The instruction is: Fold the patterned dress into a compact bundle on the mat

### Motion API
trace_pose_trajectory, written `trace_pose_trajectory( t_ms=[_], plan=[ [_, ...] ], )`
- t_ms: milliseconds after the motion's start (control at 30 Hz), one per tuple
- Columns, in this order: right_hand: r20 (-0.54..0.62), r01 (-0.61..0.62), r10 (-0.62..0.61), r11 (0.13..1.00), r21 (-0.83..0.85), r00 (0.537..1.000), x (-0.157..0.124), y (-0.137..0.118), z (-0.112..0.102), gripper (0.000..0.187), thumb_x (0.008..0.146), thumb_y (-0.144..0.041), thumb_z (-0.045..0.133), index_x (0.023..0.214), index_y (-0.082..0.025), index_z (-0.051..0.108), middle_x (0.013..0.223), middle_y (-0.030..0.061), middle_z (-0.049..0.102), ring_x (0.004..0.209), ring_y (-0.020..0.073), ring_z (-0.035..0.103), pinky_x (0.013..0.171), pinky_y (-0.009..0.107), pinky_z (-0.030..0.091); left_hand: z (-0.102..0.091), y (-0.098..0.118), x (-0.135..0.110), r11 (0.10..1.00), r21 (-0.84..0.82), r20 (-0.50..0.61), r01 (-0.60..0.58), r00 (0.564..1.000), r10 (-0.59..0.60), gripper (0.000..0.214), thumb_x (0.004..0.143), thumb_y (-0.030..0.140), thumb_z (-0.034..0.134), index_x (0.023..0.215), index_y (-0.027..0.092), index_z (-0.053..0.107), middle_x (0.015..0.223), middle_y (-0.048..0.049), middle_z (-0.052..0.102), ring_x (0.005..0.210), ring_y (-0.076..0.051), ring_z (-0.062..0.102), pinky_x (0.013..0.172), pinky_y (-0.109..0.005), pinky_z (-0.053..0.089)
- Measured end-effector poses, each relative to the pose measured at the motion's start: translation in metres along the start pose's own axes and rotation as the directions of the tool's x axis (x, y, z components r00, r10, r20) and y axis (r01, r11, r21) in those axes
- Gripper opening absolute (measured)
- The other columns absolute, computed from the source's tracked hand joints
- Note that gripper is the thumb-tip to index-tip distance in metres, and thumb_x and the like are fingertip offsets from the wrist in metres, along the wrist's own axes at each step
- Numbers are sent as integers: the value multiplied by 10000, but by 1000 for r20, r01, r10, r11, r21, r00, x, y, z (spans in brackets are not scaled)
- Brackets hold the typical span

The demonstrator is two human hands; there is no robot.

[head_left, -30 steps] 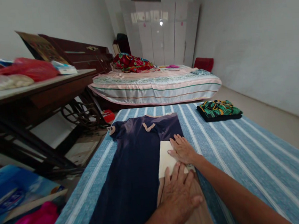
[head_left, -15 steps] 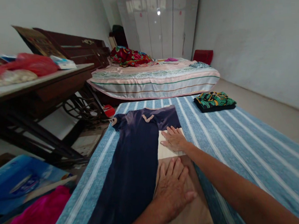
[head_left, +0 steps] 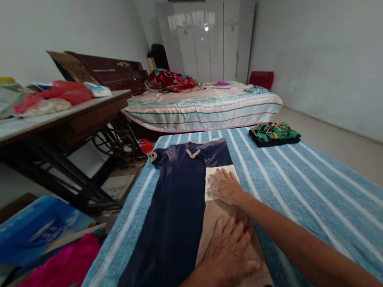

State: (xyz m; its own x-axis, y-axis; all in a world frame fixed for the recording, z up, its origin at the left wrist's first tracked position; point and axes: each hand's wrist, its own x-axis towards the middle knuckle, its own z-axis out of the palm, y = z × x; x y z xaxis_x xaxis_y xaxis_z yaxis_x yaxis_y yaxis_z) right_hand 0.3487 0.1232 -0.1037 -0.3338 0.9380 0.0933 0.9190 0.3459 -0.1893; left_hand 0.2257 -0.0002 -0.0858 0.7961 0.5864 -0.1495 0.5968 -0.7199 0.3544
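Observation:
A dark navy garment (head_left: 170,208) with beige trim lies flat on the blue striped sheet (head_left: 316,195), its right side folded in so a beige and cream panel (head_left: 219,176) faces up. My right hand (head_left: 227,187) lies flat, fingers spread, on the cream part of that panel. Nearer to me, my left hand (head_left: 228,254) presses flat on the tan part of the same fold. Neither hand grips anything.
A folded green patterned cloth (head_left: 273,133) sits at the sheet's far right. Left stands a dark wooden table (head_left: 59,124) with bags and papers. A pink cloth (head_left: 45,281) and a blue box (head_left: 28,229) lie at lower left. Behind are a bed (head_left: 205,106) and white wardrobe (head_left: 203,44).
Both hands have stayed flat on the folded panel, the left one sliding slightly toward me along it. The camera view has shifted a little.

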Motion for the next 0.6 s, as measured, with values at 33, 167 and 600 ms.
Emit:
trace_pose_trajectory(
  t_ms=[33, 167, 600],
  plan=[
    [-16, 1, -1, 1000, 3, 1000, -5, -1, 1, 646, 897, -600, 232, 1398, -201, 325, 1476, 147, 250, 1350, 337, 169, 1051, 499, 153, 1, 1, 0, 1000, -2, -4, -11, 1000, 11, 714, 846, 646, 279, 1431, 241, 221, 1514, -68, 174, 1394, -281, 48, 1095, -557, 48],
    [-15, 4, -4, 1000, 9, 1000, -19, -5, 7, 658, 888, -619, 234, 1378, -198, 360, 1462, 159, 277, 1340, 345, 200, 1036, 519, 175, 2, 3, -1, 999, -30, -5, -20, 1000, 20, 733, 843, 651, 279, 1441, 240, 182, 1515, -87, 168, 1394, -283, 47, 1094, -555, 48],
    [38, 28, -31, 996, 80, 999, -39, -11, 8, 632, 898, -605, 236, 1386, -222, 356, 1481, 132, 248, 1362, 319, 153, 1062, 504, 149, -7, 8, -5, 996, -22, -62, -84, 995, 83, 710, 852, 636, 293, 1425, 221, 242, 1485, -83, 266, 1381, -257, 116, 1116, -498, 23]
  ],
)
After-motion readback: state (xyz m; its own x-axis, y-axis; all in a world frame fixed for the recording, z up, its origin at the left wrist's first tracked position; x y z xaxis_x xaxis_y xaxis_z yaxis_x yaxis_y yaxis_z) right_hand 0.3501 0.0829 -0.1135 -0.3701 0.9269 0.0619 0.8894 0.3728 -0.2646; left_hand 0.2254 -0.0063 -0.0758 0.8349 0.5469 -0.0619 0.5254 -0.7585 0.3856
